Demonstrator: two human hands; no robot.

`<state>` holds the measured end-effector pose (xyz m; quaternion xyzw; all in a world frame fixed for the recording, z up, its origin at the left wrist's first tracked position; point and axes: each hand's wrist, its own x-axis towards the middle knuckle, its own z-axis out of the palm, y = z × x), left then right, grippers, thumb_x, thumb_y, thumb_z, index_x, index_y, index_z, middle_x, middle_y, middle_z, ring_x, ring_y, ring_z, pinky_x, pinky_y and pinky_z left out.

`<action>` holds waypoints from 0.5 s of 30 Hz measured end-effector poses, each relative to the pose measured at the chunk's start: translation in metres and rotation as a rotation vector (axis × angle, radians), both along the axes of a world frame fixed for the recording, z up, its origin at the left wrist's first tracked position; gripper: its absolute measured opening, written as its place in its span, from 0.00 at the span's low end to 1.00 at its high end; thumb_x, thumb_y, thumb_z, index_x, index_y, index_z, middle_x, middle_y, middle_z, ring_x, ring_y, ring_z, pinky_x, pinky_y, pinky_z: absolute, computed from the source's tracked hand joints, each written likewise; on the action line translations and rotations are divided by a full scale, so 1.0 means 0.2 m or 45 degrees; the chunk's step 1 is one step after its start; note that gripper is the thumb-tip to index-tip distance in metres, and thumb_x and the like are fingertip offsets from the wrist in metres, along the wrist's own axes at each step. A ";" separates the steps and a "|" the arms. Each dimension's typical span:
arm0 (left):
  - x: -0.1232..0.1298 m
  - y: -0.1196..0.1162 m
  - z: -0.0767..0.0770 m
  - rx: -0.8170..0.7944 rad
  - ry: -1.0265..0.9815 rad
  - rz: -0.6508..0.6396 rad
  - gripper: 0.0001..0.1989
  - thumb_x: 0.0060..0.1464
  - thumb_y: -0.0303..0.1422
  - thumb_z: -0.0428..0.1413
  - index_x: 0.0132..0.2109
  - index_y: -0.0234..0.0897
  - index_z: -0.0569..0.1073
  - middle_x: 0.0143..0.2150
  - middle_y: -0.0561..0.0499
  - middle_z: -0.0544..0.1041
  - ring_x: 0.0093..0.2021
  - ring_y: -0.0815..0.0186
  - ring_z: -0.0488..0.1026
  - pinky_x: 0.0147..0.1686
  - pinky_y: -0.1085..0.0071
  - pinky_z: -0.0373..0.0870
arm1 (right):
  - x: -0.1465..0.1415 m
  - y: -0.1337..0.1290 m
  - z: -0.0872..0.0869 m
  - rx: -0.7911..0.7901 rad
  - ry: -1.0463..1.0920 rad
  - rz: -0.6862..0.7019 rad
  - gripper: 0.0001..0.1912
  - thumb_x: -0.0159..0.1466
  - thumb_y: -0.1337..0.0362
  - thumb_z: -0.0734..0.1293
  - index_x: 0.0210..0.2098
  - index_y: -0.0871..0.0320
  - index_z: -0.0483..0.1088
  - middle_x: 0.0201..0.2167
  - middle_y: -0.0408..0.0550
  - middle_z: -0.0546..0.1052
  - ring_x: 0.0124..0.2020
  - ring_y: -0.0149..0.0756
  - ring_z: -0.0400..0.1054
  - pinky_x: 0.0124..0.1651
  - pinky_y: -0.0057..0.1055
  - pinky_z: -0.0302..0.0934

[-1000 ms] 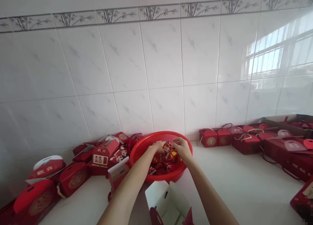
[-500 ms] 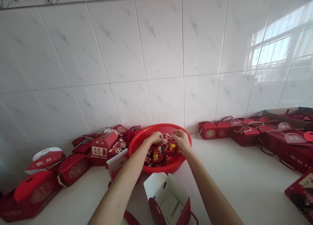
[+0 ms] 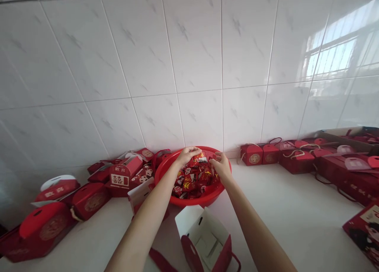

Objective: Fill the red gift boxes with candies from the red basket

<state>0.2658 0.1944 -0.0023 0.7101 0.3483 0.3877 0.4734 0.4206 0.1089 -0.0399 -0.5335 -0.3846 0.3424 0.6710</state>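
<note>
Left hand (image 3: 187, 155) grip is narrow, pinching a red packet (image 3: 200, 159) just right of its fingertips; the right hand (image 3: 222, 166) is slightly farther off, its hold undeterminable. Both are over the red basket (image 3: 195, 202), the open white-lined box (image 3: 204, 240) lying on its near side.

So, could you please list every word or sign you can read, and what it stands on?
"囍": white panel on the red box left of the basket.
"歡喜": that box's flap, somewhat blurred.
"歡喜": the white-topped box farther left, also blurred.
Too small or blurred: yellow print on the wrapped packets, the round gold emblems, lettering on the right-hand boxes.
</note>
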 end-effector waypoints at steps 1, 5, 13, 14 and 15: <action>0.00 0.00 0.00 -0.015 -0.026 -0.003 0.25 0.39 0.52 0.67 0.35 0.35 0.77 0.35 0.48 0.80 0.35 0.63 0.75 0.39 0.67 0.72 | 0.00 0.00 0.01 -0.010 -0.003 -0.001 0.21 0.49 0.62 0.70 0.43 0.57 0.69 0.42 0.52 0.78 0.45 0.43 0.74 0.42 0.34 0.68; 0.02 -0.01 0.01 -0.043 -0.082 -0.022 0.28 0.37 0.53 0.68 0.38 0.35 0.76 0.34 0.50 0.79 0.33 0.65 0.75 0.37 0.68 0.72 | -0.01 -0.03 0.04 0.012 0.034 0.196 0.19 0.51 0.56 0.72 0.39 0.57 0.71 0.35 0.49 0.79 0.38 0.41 0.75 0.37 0.33 0.68; 0.03 0.03 -0.02 0.003 0.039 0.054 0.27 0.47 0.53 0.61 0.44 0.34 0.77 0.43 0.44 0.81 0.42 0.60 0.78 0.44 0.66 0.73 | -0.01 -0.06 0.06 0.135 0.268 0.196 0.15 0.46 0.59 0.73 0.31 0.56 0.68 0.26 0.41 0.77 0.28 0.34 0.72 0.31 0.29 0.65; 0.02 0.05 -0.04 0.017 0.084 0.093 0.25 0.51 0.52 0.59 0.44 0.35 0.77 0.44 0.44 0.81 0.42 0.60 0.78 0.44 0.66 0.73 | -0.01 -0.06 0.06 0.143 0.297 0.164 0.14 0.46 0.60 0.72 0.31 0.56 0.67 0.26 0.41 0.76 0.27 0.34 0.71 0.30 0.29 0.65; 0.01 0.07 -0.06 0.034 0.141 0.139 0.22 0.54 0.50 0.57 0.43 0.35 0.77 0.44 0.44 0.81 0.43 0.60 0.78 0.44 0.66 0.73 | -0.01 -0.05 0.06 0.145 0.318 0.138 0.14 0.47 0.60 0.72 0.31 0.55 0.67 0.25 0.40 0.76 0.27 0.34 0.71 0.29 0.29 0.65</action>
